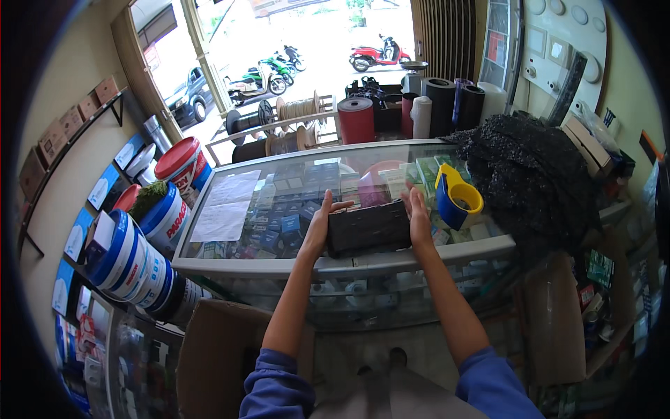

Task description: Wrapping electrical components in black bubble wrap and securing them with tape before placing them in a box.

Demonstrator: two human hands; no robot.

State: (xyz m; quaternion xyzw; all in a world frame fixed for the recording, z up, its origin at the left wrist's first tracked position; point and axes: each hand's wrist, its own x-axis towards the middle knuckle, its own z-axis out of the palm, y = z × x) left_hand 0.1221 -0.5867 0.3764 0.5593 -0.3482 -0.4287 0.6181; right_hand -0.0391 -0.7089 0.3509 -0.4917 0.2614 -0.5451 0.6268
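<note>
A black-wrapped rectangular parcel is held between my two hands over the front edge of a glass display counter. My left hand presses its left end, thumb pointing up. At the opposite end, my right hand grips with the fingers partly behind it. Just right of that hand, a yellow and blue tape dispenser lies on the glass. Black bubble wrap is heaped on the counter's right end. A sheet of paper with handwriting rests at the left.
Open cardboard boxes stand low at left and right. Paint buckets crowd the counter's left side. Behind the counter are cable spools, a red roll, several other upright rolls and a scale. Small boxes show through the glass.
</note>
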